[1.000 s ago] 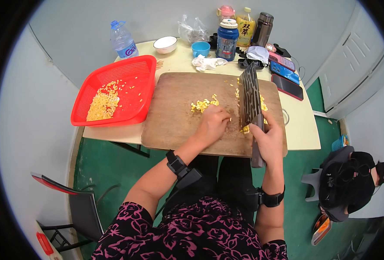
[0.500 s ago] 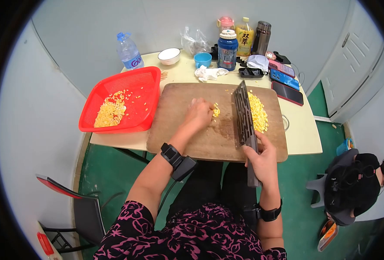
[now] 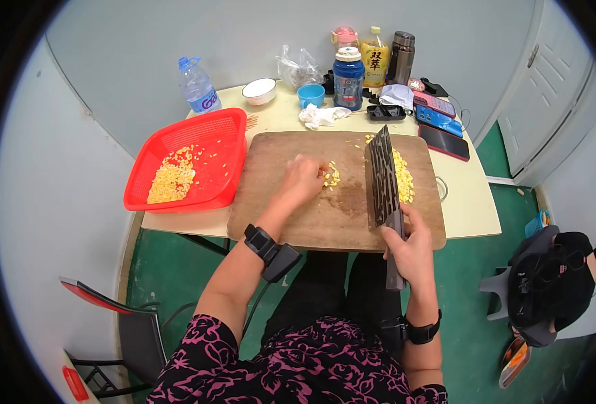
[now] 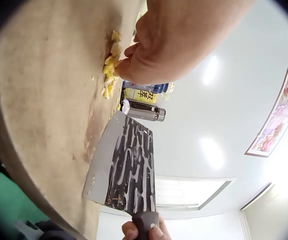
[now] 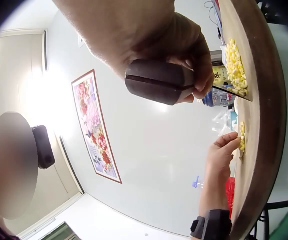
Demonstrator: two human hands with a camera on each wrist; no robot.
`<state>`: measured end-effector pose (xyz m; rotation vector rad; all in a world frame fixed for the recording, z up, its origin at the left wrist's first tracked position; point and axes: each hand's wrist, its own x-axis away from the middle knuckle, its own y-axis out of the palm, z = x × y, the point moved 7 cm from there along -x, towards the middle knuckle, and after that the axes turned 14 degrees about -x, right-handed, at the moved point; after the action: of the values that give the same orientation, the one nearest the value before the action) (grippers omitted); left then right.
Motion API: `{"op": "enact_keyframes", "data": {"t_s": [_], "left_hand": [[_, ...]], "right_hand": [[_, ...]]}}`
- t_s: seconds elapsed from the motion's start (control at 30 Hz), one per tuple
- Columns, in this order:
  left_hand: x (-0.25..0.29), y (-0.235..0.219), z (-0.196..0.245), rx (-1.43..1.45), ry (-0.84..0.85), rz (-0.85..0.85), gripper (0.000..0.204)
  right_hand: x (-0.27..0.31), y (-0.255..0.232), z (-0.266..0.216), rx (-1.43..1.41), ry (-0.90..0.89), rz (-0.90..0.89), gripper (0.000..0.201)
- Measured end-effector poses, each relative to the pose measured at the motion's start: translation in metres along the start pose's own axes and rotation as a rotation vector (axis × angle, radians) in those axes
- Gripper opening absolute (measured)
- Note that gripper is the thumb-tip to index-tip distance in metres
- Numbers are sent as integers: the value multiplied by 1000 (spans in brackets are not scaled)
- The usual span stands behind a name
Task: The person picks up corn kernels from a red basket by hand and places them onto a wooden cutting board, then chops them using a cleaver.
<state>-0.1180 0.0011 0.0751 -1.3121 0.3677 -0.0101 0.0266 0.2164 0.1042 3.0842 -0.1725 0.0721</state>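
My right hand (image 3: 409, 248) grips the dark handle of a cleaver (image 3: 382, 178), its broad patterned blade upright with the edge down on the wooden cutting board (image 3: 271, 222). Right of the blade lies a heap of yellow corn kernels (image 3: 403, 178), partly hidden by it. On the left half of the board, my left hand (image 3: 303, 180) has its fingers curled at a small cluster of kernels (image 3: 332, 175). Thumb and fingertips come together on those pieces in the left wrist view, where the cluster (image 4: 109, 75) shows close up.
A red plastic basket (image 3: 234, 182) with more kernels stands left of the board. Behind are a water bottle (image 3: 199, 87), a white bowl (image 3: 259, 91), a blue cup (image 3: 310, 95), a blue jar (image 3: 347, 81) and a crumpled tissue (image 3: 321, 116). Phones (image 3: 444, 142) lie at the back right.
My left hand has moved left, from right in front of the small cluster to its left side. The cleaver has come slightly toward me, and more of the right-hand heap shows.
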Motion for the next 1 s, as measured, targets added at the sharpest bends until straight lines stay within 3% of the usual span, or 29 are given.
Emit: {"op": "enact_keyframes", "data": {"t_s": [0.13, 0.47, 0.73, 0.77, 0.87, 0.97, 1.0], "left_hand": [[-1, 0, 10, -118, 11, -7, 15], [-2, 1, 9, -79, 22, 22, 7], [-7, 1, 11, -59, -42, -21, 5], [-8, 1, 10, -36, -42, -9, 5], [-8, 0, 3, 15, -48, 32, 6], [-3, -9, -5, 49, -67, 96, 7], [-1, -15, -6, 77, -67, 128, 8]], "right_hand": [[2, 0, -1, 3, -14, 12, 51], [3, 1, -5, 59, -5, 14, 52], [5, 9, -4, 124, -113, -7, 51], [5, 10, -4, 129, -137, -14, 50], [10, 18, -3, 27, 12, -58, 50], [11, 27, -4, 55, -73, -109, 49], [11, 31, -4, 36, -28, -130, 49]]}}
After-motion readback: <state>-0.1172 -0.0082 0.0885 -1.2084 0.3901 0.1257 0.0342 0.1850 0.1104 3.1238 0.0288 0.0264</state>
